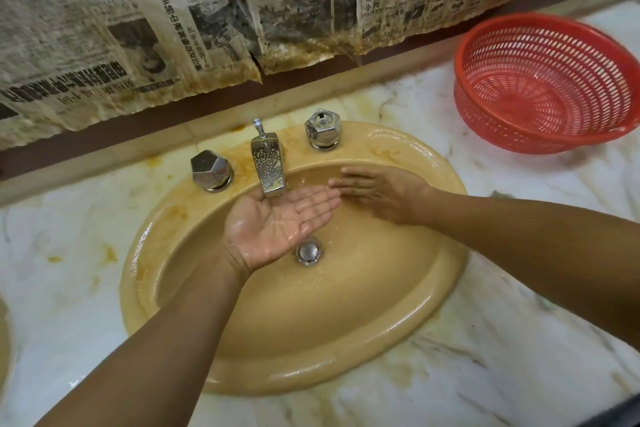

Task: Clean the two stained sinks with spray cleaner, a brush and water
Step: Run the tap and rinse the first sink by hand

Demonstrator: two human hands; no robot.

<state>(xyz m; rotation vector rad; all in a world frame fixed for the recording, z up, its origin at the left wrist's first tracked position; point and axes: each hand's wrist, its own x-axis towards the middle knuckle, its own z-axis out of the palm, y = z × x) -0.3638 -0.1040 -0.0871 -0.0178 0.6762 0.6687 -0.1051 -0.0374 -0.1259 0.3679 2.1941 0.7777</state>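
A wet, tan oval sink [311, 340] is set into a marble counter, with orange stains along its back rim. Its chrome spout [267, 166] stands between two faceted chrome knobs [210, 170] [322, 130]. My left hand [277, 222] lies palm up and wet under the spout, fingers straight, holding nothing. My right hand [381, 192] is flat, palm down, against the basin's back wall to the right of the spout. The chrome drain [308, 251] shows just below my left hand. No spray bottle or brush is in view.
A red slotted plastic basket [543, 87] sits on the counter [519, 340] at the back right. Stained newspaper [173, 28] hangs on the wall behind the sink. The rim of a second basin [2, 340] shows at the left edge.
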